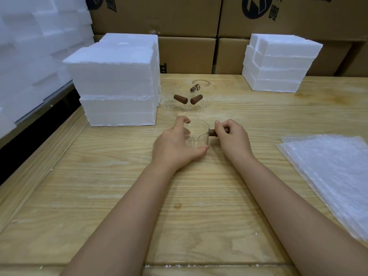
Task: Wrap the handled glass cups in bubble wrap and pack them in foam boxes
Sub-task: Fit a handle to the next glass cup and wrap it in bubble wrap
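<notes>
Both hands are steadying one glass cup in the middle of the surface, ahead of wrapping.

The left hand is curling round the clear body, thumb at the near wall. The right hand is clenching its fingers on the brown handle, which is pointing right. The cup is standing upright on bare wood, not yet on any wrap, so the step in hand looks like fetching and positioning it. The next move probably calls for drawing a sheet from the bubble wrap lying well apart on the right, then setting the cup on it. More cups are waiting behind, beside the left stack of foam boxes.
</notes>
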Demonstrator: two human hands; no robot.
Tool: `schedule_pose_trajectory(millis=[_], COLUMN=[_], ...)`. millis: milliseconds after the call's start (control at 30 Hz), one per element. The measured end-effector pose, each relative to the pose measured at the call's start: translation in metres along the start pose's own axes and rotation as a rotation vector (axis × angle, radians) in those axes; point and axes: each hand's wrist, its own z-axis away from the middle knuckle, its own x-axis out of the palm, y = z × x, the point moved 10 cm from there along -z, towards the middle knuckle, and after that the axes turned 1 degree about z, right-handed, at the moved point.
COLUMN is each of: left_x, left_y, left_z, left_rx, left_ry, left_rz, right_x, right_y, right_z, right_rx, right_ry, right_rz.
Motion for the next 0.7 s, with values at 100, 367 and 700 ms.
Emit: schedule_pose_trajectory(millis=[100,367,700], left_x=[0.003,0.006,0.010], left_y=[-0.001,-0.002,0.005], left_z=[0.001,0.002,0.004], left_rx=[-0.008,-0.012,0.002], left_ry=[-0.032,-0.084,-0.193], left_rz=[0.015,0.040,0.237], right_x=[-0.011,-0.163,-0.182], right_y=[-0.007,0.023,0.136], right_z=[-0.001,-0.028,-0.024], right_rx=[-0.019,0.111,0.508], right_ry=[-0.009,0.154,-0.202], right_rz=[0.065,0.802,1.191])
